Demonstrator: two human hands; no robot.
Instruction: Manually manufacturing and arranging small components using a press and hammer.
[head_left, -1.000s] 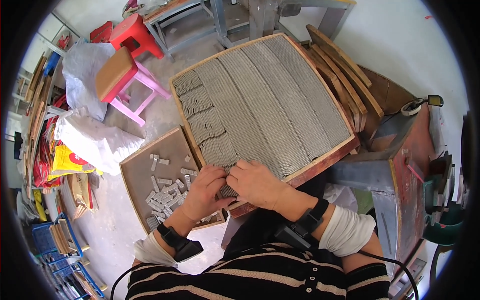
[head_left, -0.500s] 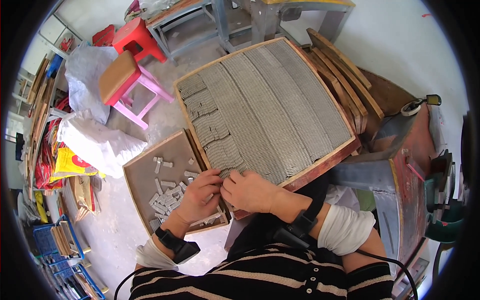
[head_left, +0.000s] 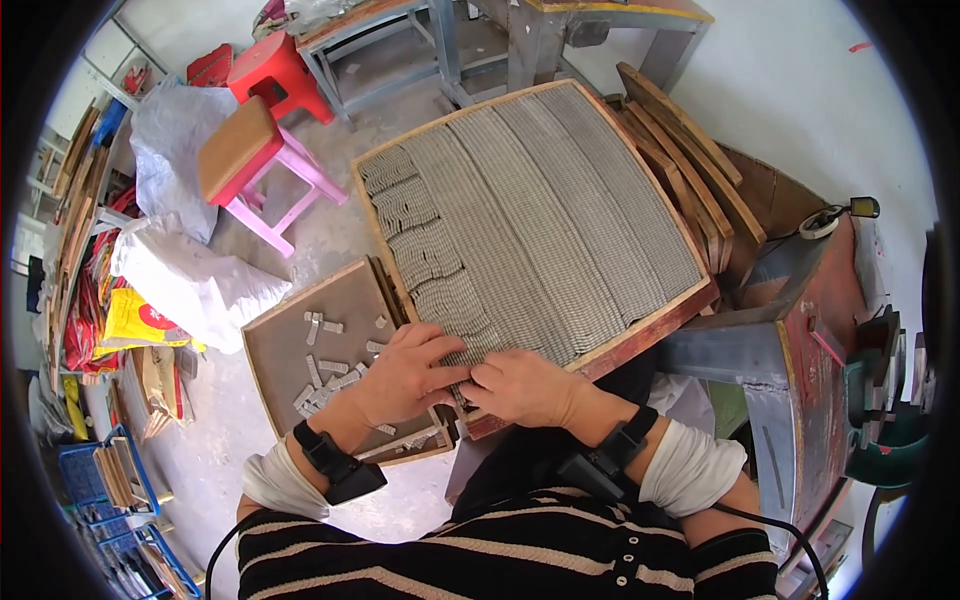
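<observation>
A shallow wooden tray (head_left: 660, 318) lies tilted in front of me, packed with long rows of small grey metal pieces (head_left: 540, 210). The rows along its left side are shorter and uneven. At its near left corner my left hand (head_left: 405, 378) is bent over the edge of the rows, fingers curled together. My right hand (head_left: 520, 390) meets it there, thumb and fingers pinched. Whatever lies between the fingertips is hidden. Left of the tray stands a smaller wooden box (head_left: 275, 350) with loose strips of the same pieces (head_left: 318, 400), partly covered by my left forearm.
Wooden boards or trays (head_left: 700, 190) lean beyond the right side. A metal-framed bench (head_left: 735, 350) stands at right. Farther left are a pink stool (head_left: 285, 180) with a brown seat, a red stool (head_left: 280, 75), white sacks (head_left: 200, 280) and blue crates (head_left: 90, 490).
My left hand has shifted right and turned more over the tray corner. The right hand has moved slightly right and down. Both remain together at the corner.
</observation>
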